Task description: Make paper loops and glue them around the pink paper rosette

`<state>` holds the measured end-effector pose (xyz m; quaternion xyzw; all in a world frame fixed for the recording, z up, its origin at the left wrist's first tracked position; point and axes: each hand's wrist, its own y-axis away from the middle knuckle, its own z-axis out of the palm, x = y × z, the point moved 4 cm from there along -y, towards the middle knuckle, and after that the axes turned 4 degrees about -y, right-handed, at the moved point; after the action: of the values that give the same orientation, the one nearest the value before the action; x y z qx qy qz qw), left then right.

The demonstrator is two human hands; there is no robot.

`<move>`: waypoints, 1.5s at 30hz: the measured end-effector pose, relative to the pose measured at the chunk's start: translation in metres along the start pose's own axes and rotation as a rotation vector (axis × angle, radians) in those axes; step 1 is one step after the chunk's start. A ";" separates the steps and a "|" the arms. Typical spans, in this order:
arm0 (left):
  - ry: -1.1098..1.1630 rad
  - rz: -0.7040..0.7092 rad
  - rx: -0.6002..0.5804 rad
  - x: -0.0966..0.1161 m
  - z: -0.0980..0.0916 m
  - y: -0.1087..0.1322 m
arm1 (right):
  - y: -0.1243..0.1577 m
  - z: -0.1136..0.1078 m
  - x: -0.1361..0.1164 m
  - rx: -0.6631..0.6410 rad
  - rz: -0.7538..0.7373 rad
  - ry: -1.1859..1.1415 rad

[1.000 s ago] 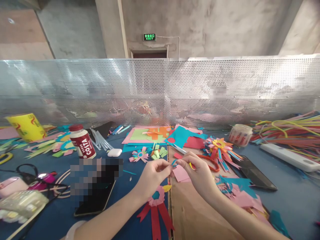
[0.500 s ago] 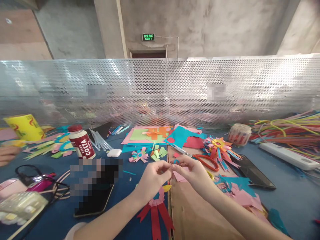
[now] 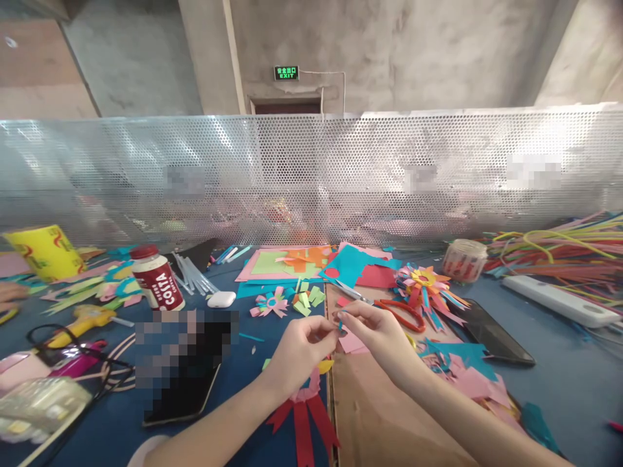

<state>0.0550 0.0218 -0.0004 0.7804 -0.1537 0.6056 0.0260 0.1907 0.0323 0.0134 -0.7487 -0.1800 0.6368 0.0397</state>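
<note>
My left hand (image 3: pixel 298 348) and my right hand (image 3: pixel 377 334) meet over the middle of the table, fingertips pinched together on a small blue paper piece (image 3: pixel 339 320). Under my left wrist lies a paper rosette with red ribbon tails (image 3: pixel 302 408). A pink paper scrap (image 3: pixel 349 342) rests on the brown cardboard sheet (image 3: pixel 379 415) just below my right fingers. Red-handled scissors (image 3: pixel 403 311) lie right behind my right hand.
A Costa bottle (image 3: pixel 156 277), white earbud case (image 3: pixel 222 299), a dark phone (image 3: pixel 182 392), a second phone (image 3: pixel 491 332), a paper flower (image 3: pixel 426 283), coloured sheets (image 3: pixel 292 261), a small jar (image 3: pixel 464 260), a power strip (image 3: pixel 559 300). Another person's hand (image 3: pixel 8 293) is at the far left by a yellow tool (image 3: pixel 82 321).
Both hands stay pinched on the small paper piece, shifting slightly. A yellow tool has appeared on the table at the left, and the other person's hand has drawn back toward the edge.
</note>
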 end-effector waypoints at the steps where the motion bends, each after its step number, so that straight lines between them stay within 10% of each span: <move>1: 0.004 -0.005 -0.001 0.000 0.000 0.000 | 0.000 0.000 0.000 0.001 -0.001 0.008; 45: 0.143 -0.076 0.120 0.000 -0.004 -0.001 | -0.005 -0.005 0.002 0.008 -0.054 0.029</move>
<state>0.0513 0.0239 0.0004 0.7407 -0.0854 0.6663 0.0130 0.1950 0.0383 0.0135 -0.7524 -0.1969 0.6255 0.0625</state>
